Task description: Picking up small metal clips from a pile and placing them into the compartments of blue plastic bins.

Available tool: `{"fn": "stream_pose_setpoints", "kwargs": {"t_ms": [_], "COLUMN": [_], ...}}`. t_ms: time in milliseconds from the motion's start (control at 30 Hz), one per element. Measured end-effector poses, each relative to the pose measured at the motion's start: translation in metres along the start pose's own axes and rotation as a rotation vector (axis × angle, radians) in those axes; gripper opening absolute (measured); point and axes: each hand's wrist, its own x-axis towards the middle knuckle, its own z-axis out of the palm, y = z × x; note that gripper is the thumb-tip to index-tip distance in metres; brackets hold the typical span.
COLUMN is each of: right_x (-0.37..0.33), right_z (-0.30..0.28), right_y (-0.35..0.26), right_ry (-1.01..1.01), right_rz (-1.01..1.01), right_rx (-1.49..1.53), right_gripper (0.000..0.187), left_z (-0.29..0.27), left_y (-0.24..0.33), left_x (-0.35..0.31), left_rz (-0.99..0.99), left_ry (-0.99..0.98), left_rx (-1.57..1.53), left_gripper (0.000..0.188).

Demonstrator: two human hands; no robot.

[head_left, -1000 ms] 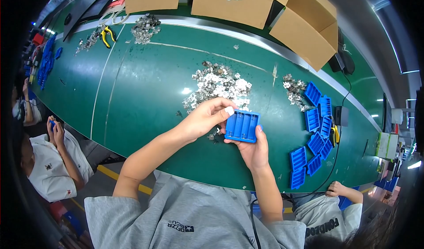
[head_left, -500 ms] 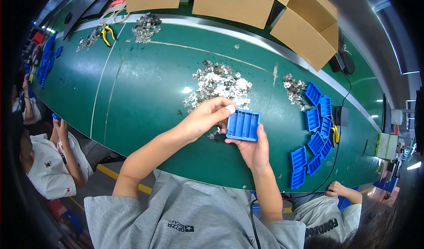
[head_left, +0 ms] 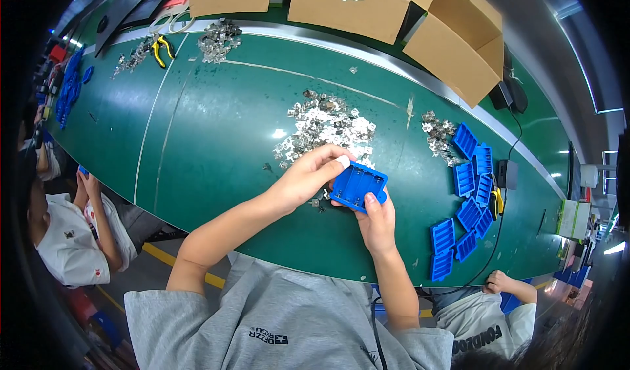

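Note:
A blue plastic battery holder (head_left: 358, 185) with several slots is held up over the green table, its near side tilted. My right hand (head_left: 378, 222) is closed round its right and near side, with the thumb pressed on the near right edge. At the far left corner, my left hand (head_left: 303, 178) pinches, its thumb bearing a white cover (head_left: 343, 161). Whether a small metal part sits in that pinch is hidden. Just beyond my hands lies a big heap of small silvery metal clips (head_left: 328, 127), a few of them scattered by my left fingers.
More blue holders (head_left: 469, 209) are grouped on the right, with yellow-handled pliers (head_left: 497, 200), a black cable and a smaller clip heap (head_left: 438, 133). Cardboard boxes (head_left: 348, 9) line the far edge. Far left are other pliers (head_left: 157, 51). People sit at either side.
The battery holder has turned clockwise and tilted in my hands. My right thumb has moved from its right side onto its near right edge. My left hand has hardly moved.

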Motion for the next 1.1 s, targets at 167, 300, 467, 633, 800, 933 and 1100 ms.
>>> {"fn": "stream_pose_setpoints", "kwargs": {"t_ms": [167,300,467,633,800,933,1100], "right_x": [-0.003,-0.006,-0.013,-0.014,-0.010,-0.013,-0.011], "right_z": [-0.008,-0.005,-0.009,-0.016,-0.012,-0.017,-0.015], "right_y": [0.012,0.011,0.015,0.021,0.021,0.021,0.019], "right_ry": [0.063,0.072,0.027,-0.110,-0.164,-0.160,-0.197], "right_rz": [-0.052,-0.094,-0.245,-0.459,-0.606,-0.556,-0.553], "right_rx": [-0.134,-0.146,-0.395,-0.606,-0.629,-0.618,-0.646], "right_gripper": [0.047,0.050,0.053,0.053,0.050,0.050,0.056], "left_z": [0.005,0.008,0.005,0.001,0.003,0.006,0.004], "left_y": [0.001,0.000,-0.002,-0.002,0.002,0.004,0.000], "left_x": [-0.001,-0.003,-0.002,-0.001,-0.004,-0.006,-0.004], "left_rz": [0.051,0.053,0.231,0.414,0.438,0.529,0.503], "left_ry": [-0.001,-0.040,-0.109,-0.248,-0.301,-0.315,-0.299], "left_rx": [0.049,0.058,0.123,0.197,0.144,0.199,0.236], "left_gripper": [0.031,0.032,0.035,0.034,0.038,0.041,0.048]}}
